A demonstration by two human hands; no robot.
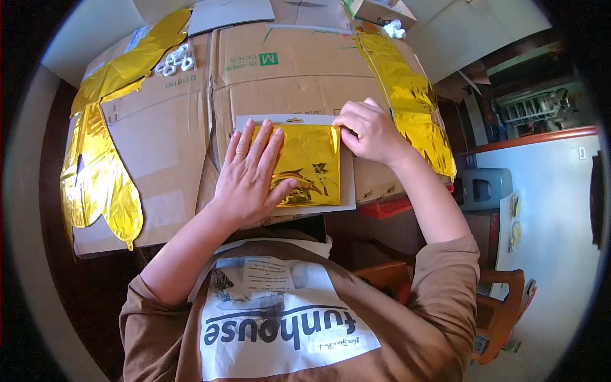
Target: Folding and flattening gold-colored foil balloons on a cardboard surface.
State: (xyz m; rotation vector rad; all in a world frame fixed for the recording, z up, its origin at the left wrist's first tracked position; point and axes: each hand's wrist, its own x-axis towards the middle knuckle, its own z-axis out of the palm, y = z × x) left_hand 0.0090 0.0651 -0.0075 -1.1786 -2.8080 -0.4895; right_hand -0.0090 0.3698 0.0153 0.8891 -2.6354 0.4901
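A gold foil balloon point(312, 149), folded into a flat square, lies on a pale backing card point(348, 184) with a hang hole at its far edge. My left hand point(251, 172) rests on the foil's left side, palm down and fingers stretched out. At the far right corner of the square, my right hand point(370, 132) has its thumb and fingers pinched on the foil's edge. Part of the foil is hidden under my left hand. Creases run across its near side.
Flattened cardboard point(159, 140) covers the table. Flat gold foil balloons lie along its left point(118, 184) and right point(407, 89) sides. White looped pieces point(175, 60), a grey-white board point(232, 14) and a small box point(380, 9) sit farther back. A wooden chair point(503, 280) stands at right.
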